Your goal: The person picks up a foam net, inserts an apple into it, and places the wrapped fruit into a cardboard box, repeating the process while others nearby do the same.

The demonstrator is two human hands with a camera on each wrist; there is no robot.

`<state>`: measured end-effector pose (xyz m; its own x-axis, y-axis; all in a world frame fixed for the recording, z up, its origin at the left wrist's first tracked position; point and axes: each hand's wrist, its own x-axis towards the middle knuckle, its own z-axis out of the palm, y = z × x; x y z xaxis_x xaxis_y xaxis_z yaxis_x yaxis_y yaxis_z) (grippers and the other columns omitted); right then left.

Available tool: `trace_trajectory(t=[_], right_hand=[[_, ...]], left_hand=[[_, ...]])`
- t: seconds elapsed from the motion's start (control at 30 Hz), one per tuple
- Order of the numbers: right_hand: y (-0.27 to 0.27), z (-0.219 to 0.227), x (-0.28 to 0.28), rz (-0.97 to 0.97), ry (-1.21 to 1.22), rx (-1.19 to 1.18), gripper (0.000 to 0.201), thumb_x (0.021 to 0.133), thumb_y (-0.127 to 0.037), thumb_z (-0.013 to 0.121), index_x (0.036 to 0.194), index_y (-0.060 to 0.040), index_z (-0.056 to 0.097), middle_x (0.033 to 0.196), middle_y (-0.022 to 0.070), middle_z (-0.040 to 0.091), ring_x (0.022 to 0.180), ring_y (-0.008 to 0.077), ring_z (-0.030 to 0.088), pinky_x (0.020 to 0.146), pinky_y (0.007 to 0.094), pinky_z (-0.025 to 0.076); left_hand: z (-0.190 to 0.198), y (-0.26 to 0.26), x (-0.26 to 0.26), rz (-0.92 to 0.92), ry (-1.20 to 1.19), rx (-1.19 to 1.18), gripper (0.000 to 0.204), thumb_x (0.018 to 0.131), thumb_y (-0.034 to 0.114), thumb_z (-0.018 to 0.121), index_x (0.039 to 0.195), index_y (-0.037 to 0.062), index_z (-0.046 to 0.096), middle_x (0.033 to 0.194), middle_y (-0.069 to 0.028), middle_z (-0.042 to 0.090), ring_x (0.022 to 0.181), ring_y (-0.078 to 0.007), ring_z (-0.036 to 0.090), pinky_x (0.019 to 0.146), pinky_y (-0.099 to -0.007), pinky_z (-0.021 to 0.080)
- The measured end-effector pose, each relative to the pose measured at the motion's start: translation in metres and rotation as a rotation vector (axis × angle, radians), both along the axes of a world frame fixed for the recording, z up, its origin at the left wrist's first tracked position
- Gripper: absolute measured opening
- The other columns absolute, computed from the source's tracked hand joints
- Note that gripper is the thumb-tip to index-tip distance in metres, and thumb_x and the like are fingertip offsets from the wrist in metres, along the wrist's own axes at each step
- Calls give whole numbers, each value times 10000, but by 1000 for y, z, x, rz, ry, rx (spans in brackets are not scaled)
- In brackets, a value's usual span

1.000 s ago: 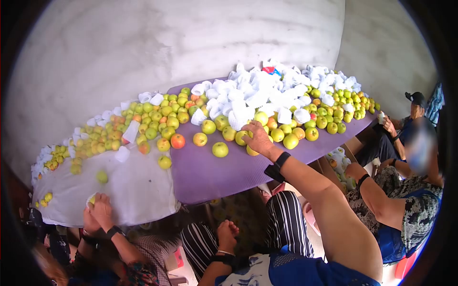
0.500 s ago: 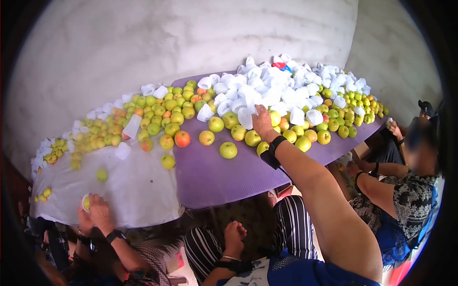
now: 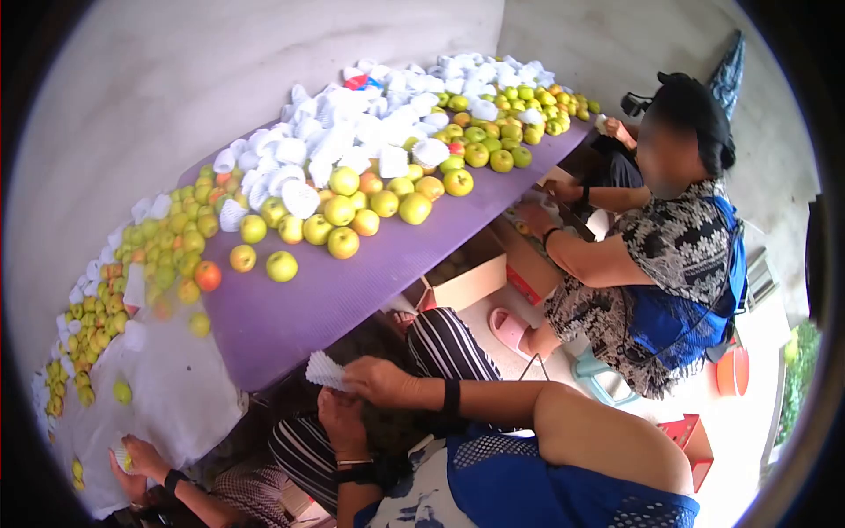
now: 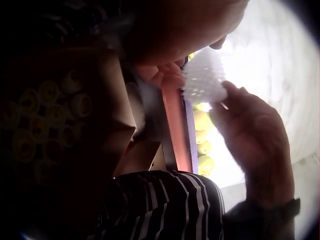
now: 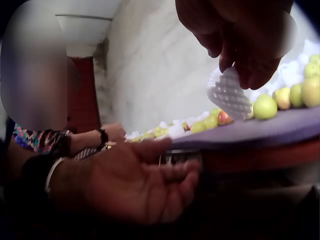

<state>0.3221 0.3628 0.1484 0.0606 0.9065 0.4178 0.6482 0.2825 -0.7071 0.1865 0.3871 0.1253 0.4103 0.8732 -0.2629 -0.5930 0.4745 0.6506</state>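
Note:
A white foam fruit net (image 3: 325,371) hangs from the fingertips of my right hand (image 3: 385,383), which pinches it by one end over my lap. In the right wrist view the foam net (image 5: 230,94) looks limp, with no fruit showing in it. Just below is my left hand (image 3: 341,421). Its palm faces up in the right wrist view, the fingers (image 5: 175,192) loosely bent with nothing in them. Beyond both hands, yellow-green apples (image 3: 340,209) lie along the purple table mat (image 3: 290,308), in front of a heap of white foam nets (image 3: 352,123).
An open cardboard box (image 4: 112,95) with rows of netted fruit stands by my striped knee (image 4: 165,200). More cartons (image 3: 471,277) sit under the table edge. A person (image 3: 651,246) works at my right; another person's hands (image 3: 141,462) hold a netted apple at my left.
My right hand has come back from the heap on the table to my lap, bringing a foam net to my left hand. The head view has swung to the right.

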Motion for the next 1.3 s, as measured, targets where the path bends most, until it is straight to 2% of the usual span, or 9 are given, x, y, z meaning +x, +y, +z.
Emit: trace_trajectory(t=[0.33,0.37,0.4,0.53,0.6,0.7,0.73,0.8,1.3], right_hand=[[-17,-31,4,12,824,-535,189,769,-166,576,860,-1,570,820,97,597,753,181,565,701,312,455],[-16,-32,4,-21,979,-611,213,761,-169,587,881,6,569,810,85,597,759,154,556,707,302,454],[-15,-38,1,-23,982,-605,213,761,-169,587,881,6,569,810,85,597,759,154,556,707,302,454],[-15,-49,-2,59,640,-467,291,720,-168,630,953,-2,571,835,104,597,790,177,565,736,295,453],[-15,-48,-2,88,646,-489,314,713,-174,639,970,-6,573,850,112,600,809,185,569,749,292,452],[-17,-45,-2,54,424,-420,324,705,-184,648,971,-15,573,866,117,601,825,200,573,758,298,452],[-18,-45,-3,58,437,-409,331,701,-193,652,971,-17,573,867,120,599,822,205,573,756,300,453],[-19,-47,-6,64,448,-400,338,696,-201,655,970,-20,574,869,122,597,820,210,573,753,302,453],[-21,-40,-11,129,856,-567,199,705,-75,598,887,-4,558,790,66,582,752,130,537,675,269,446]], left_hand=[[-15,-12,-8,-147,96,11,286,782,58,498,1060,-8,477,1017,-96,528,884,-207,558,757,-320,471],[-23,-11,-13,-209,465,482,256,751,42,505,1000,-15,520,997,-98,541,888,-211,562,761,-316,467],[-25,-11,-16,-261,829,957,231,720,27,512,940,-23,563,977,-100,554,892,-215,565,765,-312,462],[-26,-12,-21,-313,628,633,176,671,28,531,824,-17,605,912,-109,581,901,-232,567,780,-306,447],[-20,-11,-25,-292,982,1276,193,662,19,529,834,-26,602,871,-99,597,885,-230,571,764,-308,449],[-31,-8,-31,-244,1054,1385,239,689,20,522,913,-33,585,914,-84,592,874,-207,572,750,-290,453],[-26,-11,-27,-243,1056,1384,239,689,20,522,913,-33,585,914,-84,592,874,-207,572,750,-290,453],[-22,-17,-15,-138,392,208,300,712,10,517,1006,-36,545,945,-78,585,870,-193,574,741,-292,462],[-32,-16,-21,-33,522,240,294,647,-17,424,926,-22,516,828,-69,558,705,-162,539,670,-269,449]])
